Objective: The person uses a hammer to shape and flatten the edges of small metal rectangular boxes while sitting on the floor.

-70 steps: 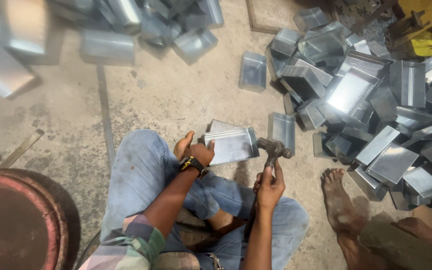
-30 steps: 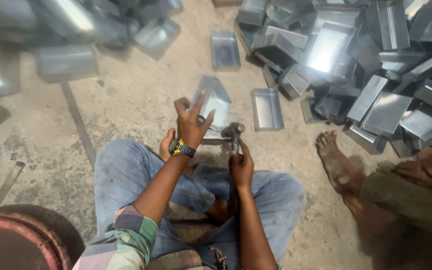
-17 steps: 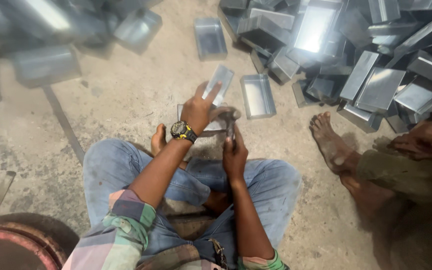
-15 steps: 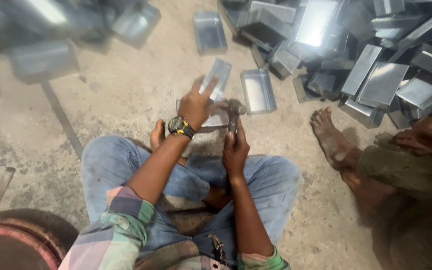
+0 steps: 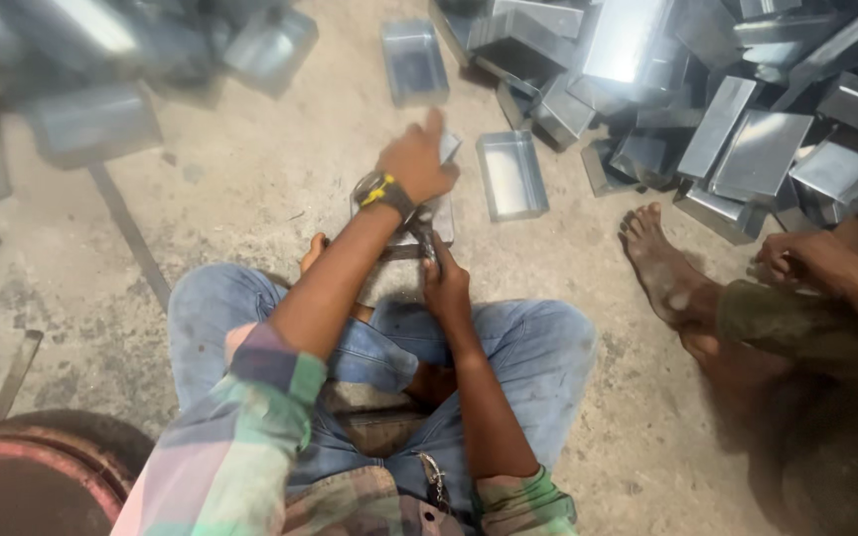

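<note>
Where trays (image 5: pixel 767 109) pile: concrete floor (image 5: pixel 250 189) (dusty)

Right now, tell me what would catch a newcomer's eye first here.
The big heap of shiny metal trays piled at the upper right stands out first. At centre, the left hand, with a yellow-banded wristwatch, is raised over a metal tray on the floor, while the right hand grips a hammer. Another person's bare foot rests at the right.
</note>
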